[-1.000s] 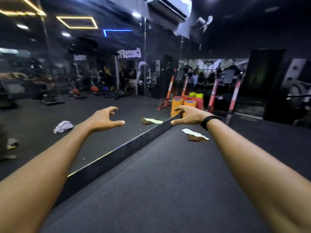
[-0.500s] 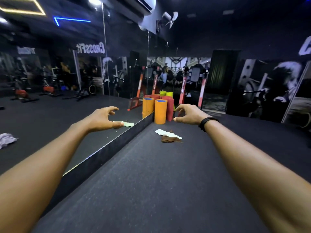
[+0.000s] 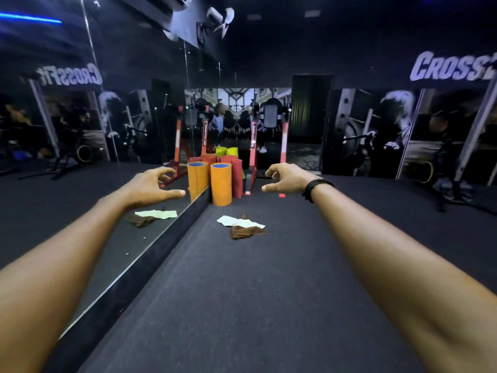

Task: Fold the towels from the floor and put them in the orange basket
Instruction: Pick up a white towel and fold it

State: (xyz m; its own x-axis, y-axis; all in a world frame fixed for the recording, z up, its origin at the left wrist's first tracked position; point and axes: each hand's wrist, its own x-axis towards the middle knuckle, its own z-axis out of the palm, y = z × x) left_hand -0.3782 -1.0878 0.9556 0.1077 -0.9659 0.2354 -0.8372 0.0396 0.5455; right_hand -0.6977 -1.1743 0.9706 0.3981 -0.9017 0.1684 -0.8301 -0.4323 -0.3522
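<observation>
Two crumpled towels lie together on the dark gym floor ahead: a pale green towel (image 3: 239, 221) partly over a brown towel (image 3: 246, 232). Both my arms stretch forward above the floor. My left hand (image 3: 153, 188) and my right hand (image 3: 286, 180) hover well above and short of the towels, fingers loosely spread, holding nothing. Just beyond the towels stands an orange cylinder with a blue inside (image 3: 221, 183). No orange basket is in view that I can name with certainty.
A wall mirror (image 3: 80, 184) runs along the left and doubles the towels and the cylinder. Red rolled mats (image 3: 236, 177) and yellow-green ones (image 3: 232, 151) stand behind the orange cylinder. A red rack (image 3: 255, 157) stands at the back, near people.
The view has swung right and moved closer to the towels and the orange cylinder. The white cloth seen in the mirror has left the view. Both hands stay raised and empty.
</observation>
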